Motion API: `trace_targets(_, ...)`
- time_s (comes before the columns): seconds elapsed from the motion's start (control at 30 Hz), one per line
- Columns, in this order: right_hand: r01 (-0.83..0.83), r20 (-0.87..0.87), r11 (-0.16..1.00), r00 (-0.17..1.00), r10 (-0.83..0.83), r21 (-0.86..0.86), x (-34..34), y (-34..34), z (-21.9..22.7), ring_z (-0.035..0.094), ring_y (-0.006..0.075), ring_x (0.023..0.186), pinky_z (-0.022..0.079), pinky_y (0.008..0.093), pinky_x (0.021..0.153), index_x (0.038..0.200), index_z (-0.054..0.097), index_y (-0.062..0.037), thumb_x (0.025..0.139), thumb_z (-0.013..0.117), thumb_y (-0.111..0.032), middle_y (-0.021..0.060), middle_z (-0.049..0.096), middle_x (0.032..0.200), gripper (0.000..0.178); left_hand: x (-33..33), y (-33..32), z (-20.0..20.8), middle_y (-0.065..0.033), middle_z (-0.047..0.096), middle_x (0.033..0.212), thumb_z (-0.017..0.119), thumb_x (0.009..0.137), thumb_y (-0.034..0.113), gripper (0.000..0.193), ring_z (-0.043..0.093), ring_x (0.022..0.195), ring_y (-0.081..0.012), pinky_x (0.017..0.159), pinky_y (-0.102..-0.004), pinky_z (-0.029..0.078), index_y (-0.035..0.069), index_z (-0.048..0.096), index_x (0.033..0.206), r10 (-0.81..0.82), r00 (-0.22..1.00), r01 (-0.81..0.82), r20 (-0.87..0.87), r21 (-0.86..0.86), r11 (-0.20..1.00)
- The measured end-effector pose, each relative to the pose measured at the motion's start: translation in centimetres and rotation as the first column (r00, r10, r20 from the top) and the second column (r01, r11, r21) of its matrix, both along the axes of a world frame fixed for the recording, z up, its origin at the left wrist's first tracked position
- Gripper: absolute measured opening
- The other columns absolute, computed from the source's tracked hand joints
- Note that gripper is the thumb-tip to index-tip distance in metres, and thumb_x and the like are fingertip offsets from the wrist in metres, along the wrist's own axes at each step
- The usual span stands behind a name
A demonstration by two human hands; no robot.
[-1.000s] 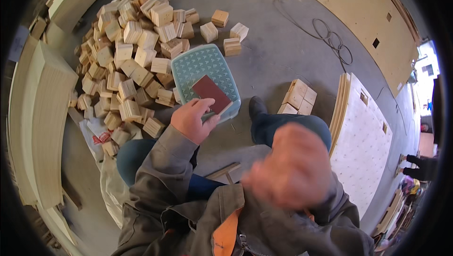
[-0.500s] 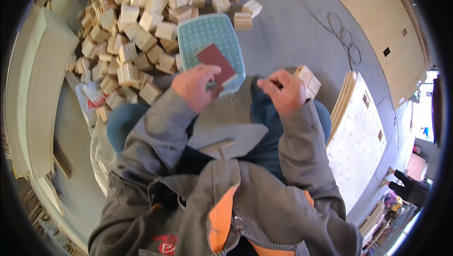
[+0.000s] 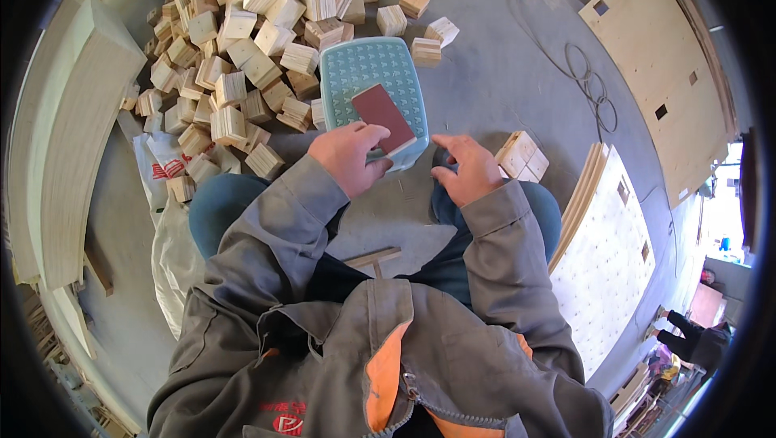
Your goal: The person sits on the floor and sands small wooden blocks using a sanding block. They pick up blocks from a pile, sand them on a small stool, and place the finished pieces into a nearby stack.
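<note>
A light blue-green plastic stool (image 3: 364,54) with a raised pattern on its top stands between my knees and the pile of wood. On its near half lies a flat red-brown rectangular piece (image 3: 383,117) with a pale edge, resembling a sanding block. My left hand (image 3: 349,157) is at the stool's near left corner, thumb and forefinger apart, a fingertip against the edge of the red-brown piece. To the right of the stool, my right hand (image 3: 470,170) hangs in the air with its forefinger stretched out and thumb apart, holding nothing.
A heap of plywood blocks (image 3: 263,66) spreads at the far left. Beside my right knee sit paired blocks (image 3: 522,157). Stacked perforated panels (image 3: 606,252) lean at the right, with a coiled cable (image 3: 594,74) beyond. A white plastic bag (image 3: 166,220) lies left; a person (image 3: 691,339) is far right.
My right hand has gone from curled fingers to an extended forefinger and dropped slightly nearer. My left hand has shifted a little toward the stool's near edge. The view has tilted slightly.
</note>
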State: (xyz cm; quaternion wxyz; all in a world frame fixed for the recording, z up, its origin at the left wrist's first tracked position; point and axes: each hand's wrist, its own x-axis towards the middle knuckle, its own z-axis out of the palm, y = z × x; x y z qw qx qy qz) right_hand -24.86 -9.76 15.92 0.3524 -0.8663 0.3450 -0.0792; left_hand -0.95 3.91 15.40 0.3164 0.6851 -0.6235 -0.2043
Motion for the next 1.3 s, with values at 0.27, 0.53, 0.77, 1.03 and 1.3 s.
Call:
trace_targets(0.27, -0.016, -0.031, 1.000, 0.999, 0.016, 0.011, 0.7, 0.6, -0.2, 0.071, 0.0372, 0.105, 0.057, 0.0452, 0.092, 0.137, 0.068, -0.0060, 0.091, 0.081, -0.018, 0.0177, 0.072, 0.121, 0.049, 0.0, 0.5, 0.5, -0.0144, 0.075, 0.112, 0.087, 0.086, 0.024, 0.046, 0.074, 0.104, -0.0373, 0.086, -0.0456, 0.061, 0.007, 0.071, 0.125, -0.025, 1.000, 0.025, 0.001, 0.009, 1.000)
trace_targets(0.53, 0.127, 0.216, 0.985, 0.971, -0.099, -0.118, 2.1, 0.6, -0.4, 0.070, 0.0386, 0.117, 0.056, 0.0452, 0.101, 0.146, 0.062, -0.0007, 0.097, 0.081, -0.029, 0.0237, 0.069, 0.137, 0.059, 0.1, 0.8, 0.3, -0.0143, 0.073, 0.115, 0.089, 0.084, 0.023, 0.056, 0.075, 0.102, -0.0348, 0.087, -0.0422, 0.061, 0.006, 0.069, 0.134, -0.007, 1.000, 0.008, 0.030, -0.033, 0.999)
trace_targets(0.77, 0.184, 0.456, 0.935, 0.890, -0.027, -0.304, 4.6, 0.5, 0.1, 0.056, 0.0452, 0.141, 0.046, 0.0506, 0.117, 0.156, 0.052, 0.0031, 0.101, 0.077, -0.043, 0.0287, 0.055, 0.157, 0.076, -0.7, -0.5, -1.9, -0.0127, 0.069, 0.127, 0.078, 0.102, 0.037, 0.060, 0.070, 0.116, -0.0279, 0.098, -0.0394, 0.057, 0.004, 0.058, 0.149, 0.152, 0.762, -0.141, -0.630, 0.068, 0.988)
trace_targets(1.03, -0.005, 0.537, 0.925, 0.813, 0.224, -0.379, 9.4, 3.3, 0.2, 0.053, 0.0469, 0.144, 0.040, 0.0532, 0.120, 0.157, 0.050, 0.0051, 0.105, 0.069, -0.043, 0.0305, 0.051, 0.160, 0.074, -2.1, -4.0, -3.4, -0.0134, 0.060, 0.148, 0.049, 0.113, 0.061, 0.067, 0.059, 0.135, -0.0278, 0.114, -0.0453, 0.049, 0.008, 0.054, 0.154, -0.070, -0.334, -0.053, -0.940, -0.055, 0.997)
trace_targets(1.3, 0.216, 0.301, 0.888, 0.949, -0.093, -0.406, 8.5, -1.8, -3.5, 0.055, 0.0455, 0.142, 0.043, 0.0532, 0.118, 0.148, 0.060, -0.0009, 0.099, 0.075, -0.029, 0.0267, 0.064, 0.144, 0.058, -0.9, -2.1, 2.5, -0.0126, 0.049, 0.165, 0.043, 0.104, 0.082, 0.098, 0.049, 0.148, -0.0317, 0.125, -0.0523, 0.037, 0.010, 0.037, 0.169, -0.064, -0.395, -0.088, -0.917, -0.032, 0.996)
